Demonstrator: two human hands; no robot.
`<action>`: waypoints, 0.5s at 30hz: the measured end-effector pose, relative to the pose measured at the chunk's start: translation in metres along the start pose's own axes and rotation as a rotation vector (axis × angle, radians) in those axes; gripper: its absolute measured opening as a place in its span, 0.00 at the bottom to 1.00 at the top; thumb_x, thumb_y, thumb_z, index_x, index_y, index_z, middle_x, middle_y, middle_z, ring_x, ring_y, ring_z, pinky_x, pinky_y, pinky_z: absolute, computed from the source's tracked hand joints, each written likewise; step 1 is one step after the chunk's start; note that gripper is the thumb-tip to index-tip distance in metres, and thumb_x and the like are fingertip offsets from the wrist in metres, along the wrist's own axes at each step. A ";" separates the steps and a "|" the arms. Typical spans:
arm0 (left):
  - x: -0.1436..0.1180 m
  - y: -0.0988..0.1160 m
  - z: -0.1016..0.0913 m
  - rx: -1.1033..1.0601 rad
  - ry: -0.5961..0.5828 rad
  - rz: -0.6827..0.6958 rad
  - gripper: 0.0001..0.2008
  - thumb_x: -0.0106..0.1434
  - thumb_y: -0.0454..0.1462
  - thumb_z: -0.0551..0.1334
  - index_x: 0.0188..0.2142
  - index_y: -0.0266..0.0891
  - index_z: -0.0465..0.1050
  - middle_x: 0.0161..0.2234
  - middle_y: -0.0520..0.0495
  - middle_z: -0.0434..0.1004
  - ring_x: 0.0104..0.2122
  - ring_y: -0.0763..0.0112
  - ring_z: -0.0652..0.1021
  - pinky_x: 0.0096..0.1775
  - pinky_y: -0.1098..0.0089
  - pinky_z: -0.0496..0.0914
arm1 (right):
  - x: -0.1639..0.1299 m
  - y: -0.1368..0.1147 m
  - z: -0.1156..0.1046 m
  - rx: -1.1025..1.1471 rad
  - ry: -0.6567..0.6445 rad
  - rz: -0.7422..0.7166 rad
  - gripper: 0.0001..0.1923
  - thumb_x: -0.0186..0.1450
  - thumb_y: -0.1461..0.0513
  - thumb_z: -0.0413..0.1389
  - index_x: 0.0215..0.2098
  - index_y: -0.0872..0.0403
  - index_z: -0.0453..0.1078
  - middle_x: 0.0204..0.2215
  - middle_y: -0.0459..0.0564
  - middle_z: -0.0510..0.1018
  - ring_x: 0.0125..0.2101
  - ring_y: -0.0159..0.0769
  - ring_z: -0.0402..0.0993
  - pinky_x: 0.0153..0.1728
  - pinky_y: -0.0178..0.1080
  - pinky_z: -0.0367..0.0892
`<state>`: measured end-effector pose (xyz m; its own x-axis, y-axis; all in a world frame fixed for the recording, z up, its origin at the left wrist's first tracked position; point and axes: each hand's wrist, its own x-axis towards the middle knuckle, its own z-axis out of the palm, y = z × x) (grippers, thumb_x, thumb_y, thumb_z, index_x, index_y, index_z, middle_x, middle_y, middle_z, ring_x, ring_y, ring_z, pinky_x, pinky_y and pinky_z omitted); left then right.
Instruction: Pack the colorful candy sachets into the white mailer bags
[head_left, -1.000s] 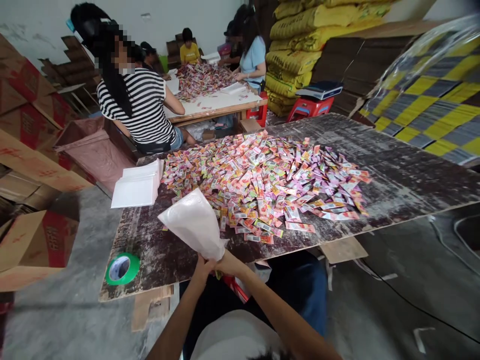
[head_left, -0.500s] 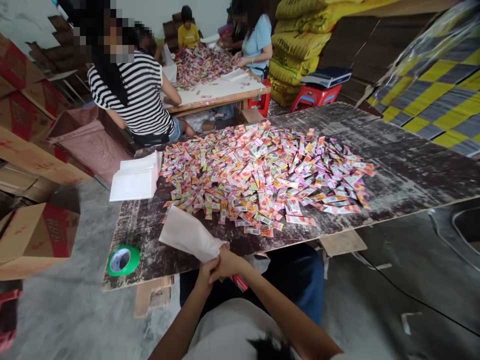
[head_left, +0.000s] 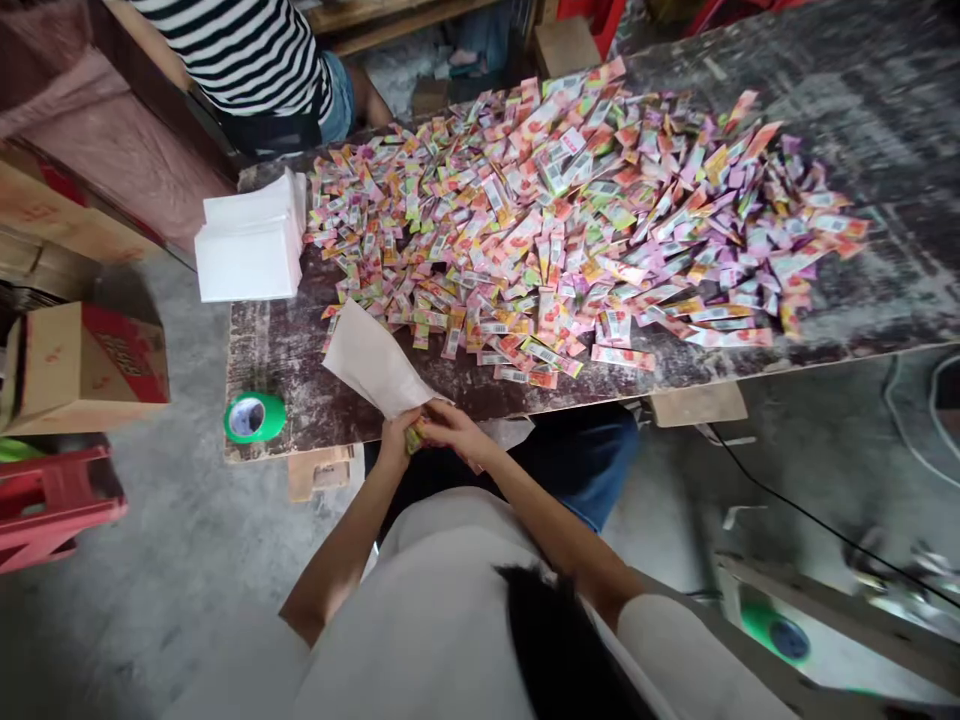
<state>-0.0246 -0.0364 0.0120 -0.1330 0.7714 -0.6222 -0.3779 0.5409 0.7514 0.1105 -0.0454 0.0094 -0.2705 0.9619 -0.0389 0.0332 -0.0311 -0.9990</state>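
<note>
A white bag (head_left: pixel 379 362), which looks like thin paper, slants over the table's near edge with its closed end away from me. My left hand (head_left: pixel 396 442) is closed round its near end. At the same end my right hand (head_left: pixel 454 432) is closed with bent fingers by the bag's edge. Between the two hands a few small yellow-green stick packets (head_left: pixel 414 438) show, partly hidden by my fingers. Just beyond the bag spreads a large heap of colourful stick packets (head_left: pixel 525 240), pink, orange, green and purple.
On the dark worn table (head_left: pixel 885 290), a stack of white bags (head_left: pixel 247 255) lies at the left edge. A green tape roll (head_left: pixel 255 416) rests at the near left corner. Cardboard boxes (head_left: pixel 90 365) and a red stool (head_left: pixel 56 505) stand left; a person in stripes (head_left: pixel 240 55) sits beyond.
My view has tilted downward, so the table and heap appear higher. My hands stay at the bag's near end, slightly farther apart, and packets now show between them.
</note>
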 end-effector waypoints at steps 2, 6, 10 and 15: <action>0.000 0.005 -0.004 -0.002 -0.029 -0.067 0.15 0.39 0.41 0.72 0.25 0.34 0.75 0.21 0.49 0.77 0.19 0.71 0.75 0.23 0.72 0.68 | -0.001 0.002 0.001 0.188 0.142 0.045 0.18 0.64 0.47 0.55 0.40 0.52 0.75 0.38 0.50 0.78 0.40 0.40 0.75 0.45 0.44 0.71; -0.006 0.013 -0.013 0.012 -0.061 -0.171 0.13 0.39 0.40 0.70 0.22 0.33 0.74 0.18 0.49 0.74 0.16 0.72 0.73 0.20 0.72 0.65 | -0.005 -0.005 -0.001 -0.068 0.489 0.041 0.10 0.59 0.54 0.61 0.34 0.51 0.71 0.30 0.47 0.74 0.28 0.34 0.68 0.33 0.38 0.68; -0.015 0.009 -0.018 0.092 -0.065 -0.201 0.12 0.41 0.39 0.69 0.25 0.33 0.75 0.20 0.48 0.76 0.18 0.70 0.74 0.22 0.71 0.66 | -0.011 -0.010 -0.006 -0.282 0.490 -0.096 0.08 0.58 0.63 0.57 0.38 0.52 0.70 0.34 0.48 0.73 0.30 0.35 0.67 0.34 0.37 0.66; -0.023 -0.017 -0.024 0.141 0.271 0.114 0.14 0.45 0.36 0.66 0.35 0.39 0.73 0.28 0.54 0.76 0.26 0.75 0.76 0.31 0.74 0.68 | -0.049 0.008 -0.005 -0.331 0.109 -0.132 0.09 0.56 0.69 0.52 0.33 0.52 0.71 0.31 0.49 0.73 0.33 0.36 0.70 0.33 0.36 0.63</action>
<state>-0.0371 -0.0715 0.0077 -0.4137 0.7223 -0.5542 -0.2182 0.5123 0.8306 0.1284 -0.0910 0.0031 -0.1898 0.9756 0.1106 0.3189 0.1678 -0.9328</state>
